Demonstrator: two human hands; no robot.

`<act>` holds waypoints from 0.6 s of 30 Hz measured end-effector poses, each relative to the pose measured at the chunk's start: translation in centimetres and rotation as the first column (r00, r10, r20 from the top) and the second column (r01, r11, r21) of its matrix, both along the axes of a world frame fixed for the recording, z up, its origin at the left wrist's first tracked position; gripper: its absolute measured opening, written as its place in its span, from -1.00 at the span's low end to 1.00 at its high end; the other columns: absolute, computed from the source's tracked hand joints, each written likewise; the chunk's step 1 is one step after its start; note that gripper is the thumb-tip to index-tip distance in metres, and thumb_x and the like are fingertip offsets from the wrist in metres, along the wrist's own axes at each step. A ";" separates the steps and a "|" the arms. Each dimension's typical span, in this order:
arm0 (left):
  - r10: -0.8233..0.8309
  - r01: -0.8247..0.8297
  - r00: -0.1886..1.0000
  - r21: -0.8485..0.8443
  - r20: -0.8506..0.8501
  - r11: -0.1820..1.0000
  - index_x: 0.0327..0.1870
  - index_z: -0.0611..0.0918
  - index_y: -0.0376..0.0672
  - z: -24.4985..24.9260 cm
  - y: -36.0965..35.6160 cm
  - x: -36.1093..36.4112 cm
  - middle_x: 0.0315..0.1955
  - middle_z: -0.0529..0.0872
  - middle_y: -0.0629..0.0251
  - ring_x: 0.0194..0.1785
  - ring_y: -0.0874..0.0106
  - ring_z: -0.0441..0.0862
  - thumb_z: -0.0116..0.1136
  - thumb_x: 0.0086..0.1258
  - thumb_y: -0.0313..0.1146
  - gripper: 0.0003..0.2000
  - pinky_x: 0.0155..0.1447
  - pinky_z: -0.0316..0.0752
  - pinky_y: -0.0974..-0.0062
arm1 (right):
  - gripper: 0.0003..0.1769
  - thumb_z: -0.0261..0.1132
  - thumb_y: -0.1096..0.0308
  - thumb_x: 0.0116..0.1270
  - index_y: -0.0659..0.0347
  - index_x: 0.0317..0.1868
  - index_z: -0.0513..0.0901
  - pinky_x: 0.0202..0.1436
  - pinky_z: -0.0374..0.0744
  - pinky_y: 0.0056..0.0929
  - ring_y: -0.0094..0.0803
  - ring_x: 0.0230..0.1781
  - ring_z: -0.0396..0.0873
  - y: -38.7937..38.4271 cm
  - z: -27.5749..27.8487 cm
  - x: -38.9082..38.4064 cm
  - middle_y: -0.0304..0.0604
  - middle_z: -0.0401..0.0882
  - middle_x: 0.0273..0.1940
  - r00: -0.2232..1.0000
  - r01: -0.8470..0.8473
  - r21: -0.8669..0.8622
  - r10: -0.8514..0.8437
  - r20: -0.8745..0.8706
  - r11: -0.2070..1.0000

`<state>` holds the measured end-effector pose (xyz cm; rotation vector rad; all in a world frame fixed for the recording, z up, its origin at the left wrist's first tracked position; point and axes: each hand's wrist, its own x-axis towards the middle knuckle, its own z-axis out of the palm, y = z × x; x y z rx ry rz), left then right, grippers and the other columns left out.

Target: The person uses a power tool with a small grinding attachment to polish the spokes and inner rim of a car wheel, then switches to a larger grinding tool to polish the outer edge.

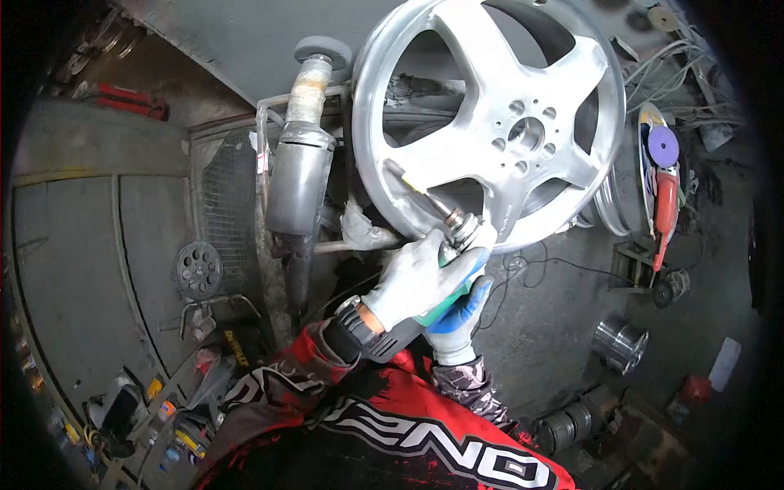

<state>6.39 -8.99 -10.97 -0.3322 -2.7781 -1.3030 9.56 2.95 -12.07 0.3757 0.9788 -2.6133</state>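
Note:
Both my gloved hands are wrapped round a green and dark grey die grinder (446, 307), its shaft angled up and to the left. My left hand (416, 273), with a watch at the wrist, grips the front part near the metal collar. Beneath it and to the right, my right hand (462, 320) closes on the body from the other side. A small cylindrical bit (403, 174) at the shaft's tip overlaps the inner rim of a silver alloy wheel (443, 157), between two spokes. The wheel's spoked face is towards me.
A large grey grinder with a round disc (300, 184) stands upright left of the wheel, beside a metal frame. On the right hangs a red polisher (666, 204) with a purple pad. Metal rims (619, 345) and a cable (563, 261) lie on the floor. Bottles and tools clutter the lower left.

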 end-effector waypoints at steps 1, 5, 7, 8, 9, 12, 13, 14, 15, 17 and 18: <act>-0.083 0.060 0.984 -0.147 -0.160 0.987 0.29 0.60 0.06 0.0 0.0 -0.4 -0.29 0.55 0.07 -0.39 0.14 0.66 0.25 0.37 -0.25 -0.56 -0.40 0.58 0.25 | -0.16 -0.09 -0.33 0.56 0.03 0.61 0.10 0.57 0.24 -0.19 -0.28 0.50 0.28 0.2 0.3 -0.3 -0.20 0.27 0.50 1.000 0.003 0.007 -0.003 -0.005 1.000; -0.175 0.130 0.948 -0.175 -0.268 0.976 0.35 0.57 0.08 -0.3 1.2 -3.5 -0.32 0.50 0.20 -0.37 0.28 0.59 0.21 0.31 -0.22 -0.48 -0.38 0.53 0.36 | -0.21 -0.04 -0.32 0.55 -0.06 0.60 0.16 0.56 0.27 -0.15 -0.27 0.48 0.30 0.9 2.3 -2.9 -0.20 0.30 0.49 0.996 0.088 0.106 -0.086 -0.024 0.991; -0.166 0.138 0.934 -0.110 -0.316 0.984 0.36 0.56 0.09 -0.7 2.0 -5.0 -0.29 0.52 0.18 -0.36 0.27 0.60 0.20 0.31 -0.21 -0.47 -0.37 0.54 0.36 | -0.22 -0.07 -0.28 0.58 0.04 0.58 0.17 0.53 0.30 -0.20 -0.30 0.46 0.33 1.3 3.0 -3.8 -0.19 0.33 0.45 0.988 0.143 0.140 -0.135 -0.069 0.980; -0.161 0.153 0.920 -0.052 -0.357 0.987 0.37 0.56 0.11 -1.0 2.2 -5.3 -0.25 0.53 0.16 -0.36 0.26 0.60 0.20 0.31 -0.20 -0.47 -0.35 0.54 0.35 | -0.22 -0.07 -0.28 0.58 0.04 0.58 0.17 0.53 0.30 -0.20 -0.30 0.46 0.33 1.4 3.1 -3.9 -0.19 0.33 0.45 0.989 0.137 0.145 -0.128 -0.072 0.980; -0.124 0.123 0.889 -0.031 -0.441 0.992 0.27 0.59 -0.04 -0.8 2.1 -5.5 -0.27 0.62 0.12 -0.36 0.20 0.64 0.22 0.38 -0.16 -0.56 -0.33 0.54 0.28 | -0.24 -0.06 -0.26 0.59 0.05 0.57 0.18 0.53 0.30 -0.20 -0.30 0.46 0.33 1.5 3.0 -3.9 -0.18 0.34 0.45 0.984 0.148 0.169 -0.129 -0.120 0.974; -0.158 0.139 0.987 0.371 0.022 0.918 0.10 0.60 -0.20 -0.1 1.4 -5.2 -0.33 0.69 0.09 -0.33 0.16 0.69 0.21 0.46 -0.09 -0.61 -0.27 0.54 0.26 | -0.28 -0.05 -0.19 0.62 0.11 0.55 0.21 0.53 0.31 -0.19 -0.28 0.45 0.35 1.0 2.9 -3.4 -0.15 0.34 0.44 0.977 0.191 0.216 -0.164 -0.137 0.957; -0.160 0.110 0.985 0.468 0.067 0.877 -0.04 0.56 -0.30 0.2 1.0 -4.9 -0.42 0.68 0.09 -0.30 0.14 0.70 0.19 0.50 -0.02 -0.58 -0.23 0.54 0.26 | -0.26 -0.04 -0.22 0.60 0.07 0.57 0.19 0.53 0.30 -0.19 -0.28 0.45 0.35 1.1 2.4 -2.9 -0.17 0.34 0.45 0.982 0.166 0.266 -0.133 -0.137 0.950; -0.155 0.105 0.986 0.467 0.069 0.878 -0.04 0.56 -0.30 0.7 0.5 -4.6 -0.42 0.68 0.09 -0.30 0.14 0.70 0.19 0.50 -0.02 -0.58 -0.23 0.54 0.26 | -0.24 -0.03 -0.25 0.59 0.03 0.58 0.18 0.54 0.30 -0.20 -0.27 0.46 0.34 1.0 2.2 -2.4 -0.19 0.35 0.46 0.985 0.142 0.314 -0.104 -0.137 0.939; -0.165 0.032 0.970 0.576 0.180 0.817 -0.04 0.56 -0.29 1.2 0.0 -4.1 -0.42 0.67 0.09 -0.31 0.14 0.69 0.19 0.50 -0.04 -0.59 -0.21 0.54 0.27 | -0.23 -0.04 -0.24 0.59 0.07 0.59 0.16 0.54 0.29 -0.20 -0.26 0.45 0.35 0.7 2.4 -2.0 -0.16 0.36 0.45 0.979 0.142 0.381 -0.072 -0.190 0.914; -0.178 -0.035 0.954 0.679 0.241 0.733 0.02 0.56 -0.28 0.5 -0.7 -2.6 -0.40 0.67 0.12 -0.33 0.16 0.66 0.17 0.52 -0.09 -0.63 -0.20 0.52 0.28 | -0.21 0.03 -0.19 0.58 0.13 0.59 0.11 0.53 0.30 -0.19 -0.26 0.45 0.35 0.8 1.2 -0.7 -0.11 0.34 0.45 0.981 0.133 0.372 -0.069 -0.180 0.918; -0.178 -0.036 0.954 0.679 0.242 0.734 0.02 0.56 -0.28 -0.6 -0.5 -1.6 -0.40 0.67 0.12 -0.33 0.16 0.66 0.17 0.52 -0.09 -0.63 -0.20 0.52 0.28 | -0.19 0.09 -0.14 0.57 0.19 0.58 0.07 0.52 0.30 -0.19 -0.25 0.44 0.35 0.9 0.8 0.0 -0.07 0.31 0.45 0.983 0.129 0.365 -0.070 -0.173 0.922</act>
